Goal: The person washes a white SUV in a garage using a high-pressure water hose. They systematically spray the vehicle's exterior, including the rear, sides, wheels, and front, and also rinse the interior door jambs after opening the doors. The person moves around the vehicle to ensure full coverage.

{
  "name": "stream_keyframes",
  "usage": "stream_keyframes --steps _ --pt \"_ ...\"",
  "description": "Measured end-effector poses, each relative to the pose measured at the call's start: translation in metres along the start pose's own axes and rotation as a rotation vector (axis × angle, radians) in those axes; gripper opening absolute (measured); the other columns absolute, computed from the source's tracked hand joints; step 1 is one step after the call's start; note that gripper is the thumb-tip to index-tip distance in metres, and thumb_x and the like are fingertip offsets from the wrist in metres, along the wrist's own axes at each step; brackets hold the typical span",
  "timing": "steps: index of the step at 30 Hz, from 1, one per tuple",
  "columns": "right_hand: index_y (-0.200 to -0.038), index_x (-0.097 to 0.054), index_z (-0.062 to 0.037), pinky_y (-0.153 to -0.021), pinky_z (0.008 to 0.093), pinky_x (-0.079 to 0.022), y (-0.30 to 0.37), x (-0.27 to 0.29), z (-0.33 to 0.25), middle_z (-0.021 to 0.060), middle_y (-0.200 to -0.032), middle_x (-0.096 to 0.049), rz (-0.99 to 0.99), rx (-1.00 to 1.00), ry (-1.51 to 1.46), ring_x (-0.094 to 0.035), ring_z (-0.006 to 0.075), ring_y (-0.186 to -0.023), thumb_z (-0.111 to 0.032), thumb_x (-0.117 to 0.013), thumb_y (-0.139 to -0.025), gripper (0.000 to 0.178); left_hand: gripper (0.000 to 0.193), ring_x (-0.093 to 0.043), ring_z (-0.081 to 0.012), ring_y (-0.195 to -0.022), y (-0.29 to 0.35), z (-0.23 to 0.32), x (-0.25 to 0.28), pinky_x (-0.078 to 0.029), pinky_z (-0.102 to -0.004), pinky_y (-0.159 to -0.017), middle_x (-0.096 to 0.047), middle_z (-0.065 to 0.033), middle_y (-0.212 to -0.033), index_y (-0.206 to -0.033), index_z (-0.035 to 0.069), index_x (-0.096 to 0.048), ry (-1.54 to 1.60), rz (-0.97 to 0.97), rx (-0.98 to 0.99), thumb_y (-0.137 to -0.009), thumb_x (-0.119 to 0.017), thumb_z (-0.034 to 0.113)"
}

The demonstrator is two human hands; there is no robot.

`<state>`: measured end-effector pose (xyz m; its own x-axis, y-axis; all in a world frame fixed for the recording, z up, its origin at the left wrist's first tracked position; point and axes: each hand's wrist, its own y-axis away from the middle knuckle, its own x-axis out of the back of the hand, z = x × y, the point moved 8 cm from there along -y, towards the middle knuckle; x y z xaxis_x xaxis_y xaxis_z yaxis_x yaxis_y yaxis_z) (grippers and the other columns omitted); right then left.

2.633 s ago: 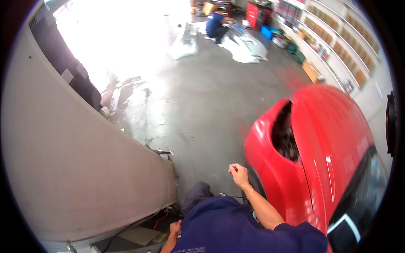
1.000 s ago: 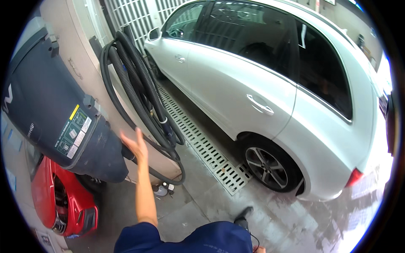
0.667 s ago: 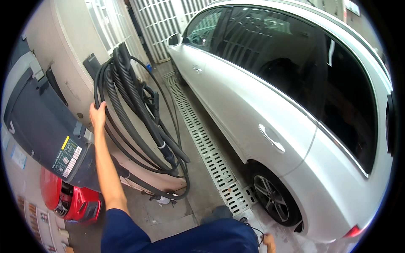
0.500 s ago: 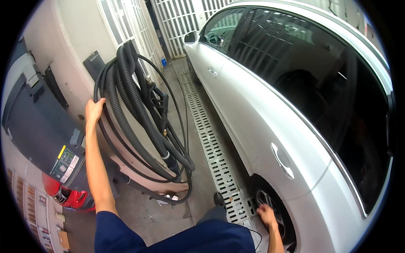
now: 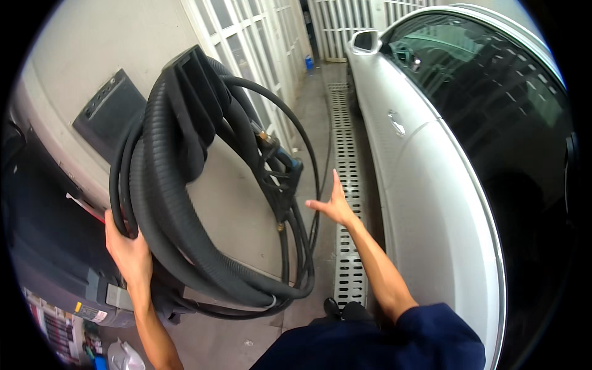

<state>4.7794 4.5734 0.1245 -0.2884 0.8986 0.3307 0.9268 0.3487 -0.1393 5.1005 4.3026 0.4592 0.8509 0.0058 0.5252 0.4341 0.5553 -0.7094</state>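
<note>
A thick ribbed black vacuum hose hangs in a big coil from a black wall bracket. Thin black hoses loop along its left side, and my left hand is wrapped round them at the coil's lower left. A pressure-washer spray gun with brass fittings hangs within the coil's right side. My right hand, thumb and fingers spread, is just right of the gun and holds nothing. Where its thumb meets the hose's line, I cannot tell whether they touch.
A silver car runs along the right, its mirror sticking out. Between car and wall lies a slotted floor drain. A dark machine stands at the left, near a white bag. A blue bottle stands farther back.
I have come closer to the coil. My right hand has risen from beside the car's rear wheel to near the spray gun and opened. My left hand remains on the thin hoses.
</note>
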Motion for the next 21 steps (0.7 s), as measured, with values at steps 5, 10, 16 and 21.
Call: stream_keyframes --steps 5,10,16,21 --pt "-0.156 -0.015 0.0017 -0.119 0.0432 -0.028 -0.114 -0.079 0.049 0.0254 -0.15 -0.038 -0.147 0.092 -0.437 -0.034 0.0334 -0.144 -0.043 -0.095 -0.058 0.134 0.024 -0.05 -0.011 -0.075 -0.008 0.043 0.003 -0.046 -0.0268 -0.072 -0.059 -0.006 -0.08 -0.104 -0.002 -0.057 -0.004 0.069 -0.031 -0.088 -0.07 0.009" --pt "-0.142 -0.035 0.0065 -0.107 0.0421 -0.043 -0.113 -0.128 0.031 0.027 -0.131 -0.057 -0.284 -0.025 -0.333 -0.056 0.0361 -0.124 -0.042 -0.092 -0.061 0.11 0.017 -0.047 -0.006 -0.063 -0.018 0.082 0.033 -0.039 -0.0247 -0.057 -0.052 -0.0001 -0.069 -0.1 -0.001 -0.057 -0.285 0.163 0.039 -0.089 -0.068 0.007" --pt "-0.137 -0.039 0.0073 -0.102 0.0427 -0.045 -0.092 -0.106 0.016 0.0273 -0.124 -0.058 -0.163 -0.047 -0.28 -0.059 0.038 -0.117 -0.034 -0.088 -0.063 0.097 0.016 -0.043 -0.0049 -0.049 -0.097 0.14 0.04 -0.033 -0.0253 -0.045 -0.047 0.0006 -0.06 -0.093 0.002 -0.055 -0.458 0.167 -0.098 -0.091 -0.068 0.011" --pt "-0.132 -0.041 0.006 -0.102 0.0434 -0.043 -0.097 -0.04 -0.004 0.0238 -0.124 -0.054 0.097 -0.025 -0.362 -0.055 0.036 -0.116 -0.028 -0.085 -0.067 0.085 0.017 -0.046 -0.0072 -0.043 -0.14 0.177 0.027 -0.037 -0.0271 -0.041 -0.048 -0.0013 -0.056 -0.094 0.002 -0.056 -0.497 0.148 -0.134 -0.094 -0.066 0.016"
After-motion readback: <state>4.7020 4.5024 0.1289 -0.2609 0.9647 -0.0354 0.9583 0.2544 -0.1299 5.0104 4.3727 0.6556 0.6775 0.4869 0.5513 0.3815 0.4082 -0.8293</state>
